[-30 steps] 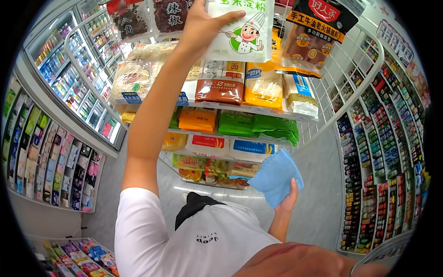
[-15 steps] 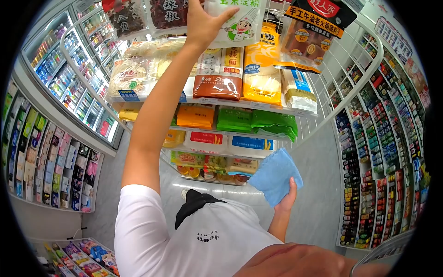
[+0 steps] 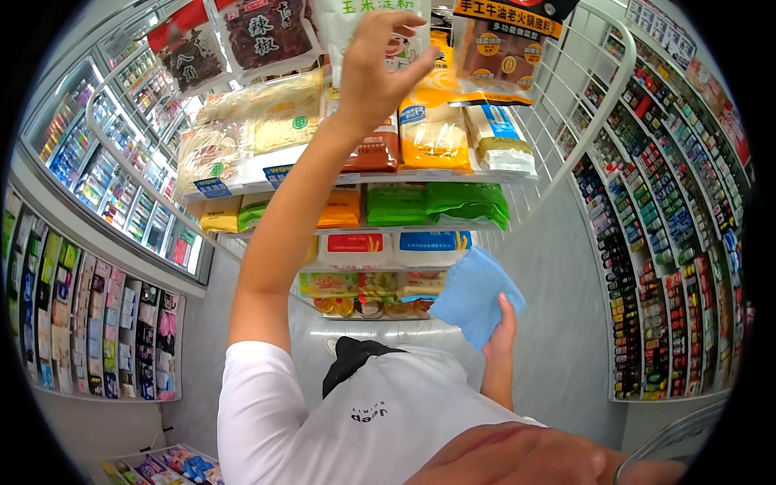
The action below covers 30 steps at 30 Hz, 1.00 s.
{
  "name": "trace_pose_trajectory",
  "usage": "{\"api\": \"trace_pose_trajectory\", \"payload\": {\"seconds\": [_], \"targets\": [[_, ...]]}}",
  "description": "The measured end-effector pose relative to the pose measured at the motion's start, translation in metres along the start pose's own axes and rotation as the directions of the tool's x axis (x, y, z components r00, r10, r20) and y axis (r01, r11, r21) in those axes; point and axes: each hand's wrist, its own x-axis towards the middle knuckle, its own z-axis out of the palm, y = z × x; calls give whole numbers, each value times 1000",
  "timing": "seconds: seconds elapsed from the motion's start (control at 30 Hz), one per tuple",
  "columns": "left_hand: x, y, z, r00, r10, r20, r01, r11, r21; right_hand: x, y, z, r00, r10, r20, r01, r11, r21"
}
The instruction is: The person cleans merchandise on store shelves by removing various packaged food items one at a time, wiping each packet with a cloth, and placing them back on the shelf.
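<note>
Head view: see left hand (image 3: 376,77) moved from the white bag's (image 3: 339,29) side to its front, half open, thumb wide, gripping nothing clear; can't tell about touching. Find bag up beside chilli pack (image 3: 263,34), seemingly let go. See blue cloth (image 3: 475,295) still pinched in right hand (image 3: 502,333).

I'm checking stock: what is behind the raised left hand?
Behind the left hand, a white packet with green lettering partly shows; lower down, part of a brown packet. The hand and forearm hide much of both, so covered print cannot be read.
</note>
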Motion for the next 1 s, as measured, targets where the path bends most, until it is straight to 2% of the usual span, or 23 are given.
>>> {"api": "trace_pose_trajectory", "payload": {"seconds": [0.13, 0.23, 0.33, 0.43, 0.67, 0.77, 1.0], "targets": [[-5, 7, 37, 953, -300, 29, 301, 941, -154, 1, 8, -5, 999, 1, 53, -1, 1000, -9], [-9, -9, 64, 881, -472, -1, 448, 836, -317, -2, 15, -12, 999, 22, 48, -22, 1000, -2], [-2, -16, 72, 815, -563, 136, 572, 744, -346, -7, 21, -16, 999, 37, -6, -37, 999, -10], [7, -5, 77, 780, -580, 234, 622, 679, -390, -11, 24, -19, 999, 22, -26, -22, 1000, -10], [8, 2, 91, 723, -597, 348, 686, 557, -469, -16, 19, -23, 1000, 21, -4, -21, 999, 38], [0, -8, 100, 696, -614, 373, 717, 563, -411, -19, 15, -18, 1000, -18, -25, 17, 1000, -12], [3, 11, 80, 703, -604, 377, 707, 533, -464, -19, 22, -23, 999, -28, -35, 27, 1000, -8]]}}
